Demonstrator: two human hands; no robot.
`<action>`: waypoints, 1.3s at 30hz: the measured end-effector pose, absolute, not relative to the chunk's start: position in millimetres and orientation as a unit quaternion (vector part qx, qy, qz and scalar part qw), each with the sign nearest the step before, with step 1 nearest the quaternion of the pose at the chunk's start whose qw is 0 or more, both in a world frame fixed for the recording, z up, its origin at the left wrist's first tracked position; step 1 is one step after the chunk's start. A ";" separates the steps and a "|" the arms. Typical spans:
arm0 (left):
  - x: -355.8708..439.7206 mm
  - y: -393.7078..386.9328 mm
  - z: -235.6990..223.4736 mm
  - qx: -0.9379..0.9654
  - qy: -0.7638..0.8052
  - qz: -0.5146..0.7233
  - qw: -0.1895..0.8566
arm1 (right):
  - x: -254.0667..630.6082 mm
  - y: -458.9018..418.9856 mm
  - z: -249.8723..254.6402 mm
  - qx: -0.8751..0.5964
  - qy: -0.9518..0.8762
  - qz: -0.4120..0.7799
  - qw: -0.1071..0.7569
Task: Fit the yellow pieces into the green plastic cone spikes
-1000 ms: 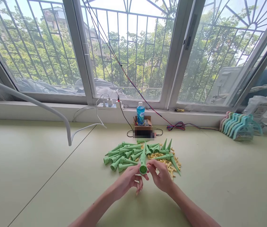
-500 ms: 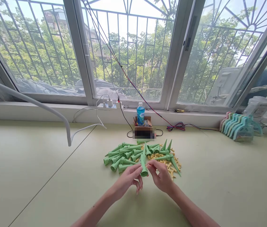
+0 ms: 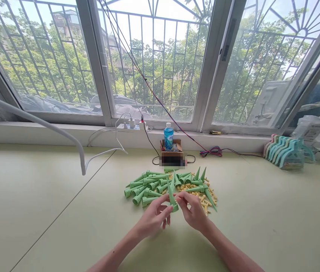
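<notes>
While windows [image 3: 152, 71] fill the wall beyond the pale table [image 3: 35, 189], a white tube [image 3: 81, 156] juts in, one end cut off. Heaped green cones [image 3: 150, 181] lie partly hidden behind the left hand [image 3: 152, 218], which grips a single cone [image 3: 171, 197], tip pointing away. The right hand [image 3: 192, 211] pinches beside it; I can't tell on what. Yellow pegs [image 3: 186, 186] lie strewn, some covered by cones.

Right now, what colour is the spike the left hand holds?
The spike is light green; head view.
</notes>
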State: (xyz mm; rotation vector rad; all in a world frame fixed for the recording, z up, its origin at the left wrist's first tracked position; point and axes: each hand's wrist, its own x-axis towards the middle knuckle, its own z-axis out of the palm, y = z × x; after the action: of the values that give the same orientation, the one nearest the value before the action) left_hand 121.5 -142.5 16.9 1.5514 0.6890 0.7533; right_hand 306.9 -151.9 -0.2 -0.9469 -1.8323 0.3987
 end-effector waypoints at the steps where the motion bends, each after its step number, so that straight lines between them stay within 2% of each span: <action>1: 121.3 -142.5 15.2 0.672 0.299 0.325 0.594 | 307.0 -151.6 -0.6 -0.392 -0.758 0.162 0.496; 16: 124.1 -148.0 20.6 0.739 0.342 0.382 0.437 | 305.1 -150.7 -1.4 -0.407 -0.753 0.151 0.495; 24: 119.5 -146.9 18.3 0.787 0.337 0.378 0.354 | 302.6 -150.5 -0.6 -0.419 -0.737 0.182 0.498; 29: 123.2 -147.5 21.0 0.765 0.351 0.393 0.371 | 300.2 -150.1 -0.9 -0.426 -0.722 0.195 0.510; 39: 126.9 -139.7 17.2 0.640 0.360 0.445 0.513 | 299.4 -153.1 -1.9 -0.384 -0.730 0.267 0.498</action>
State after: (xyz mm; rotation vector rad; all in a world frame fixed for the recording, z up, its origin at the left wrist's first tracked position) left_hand 126.9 -139.7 17.2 1.5397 0.8646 1.0696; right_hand 299.4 -153.1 -1.9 -0.9287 -1.7671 0.6458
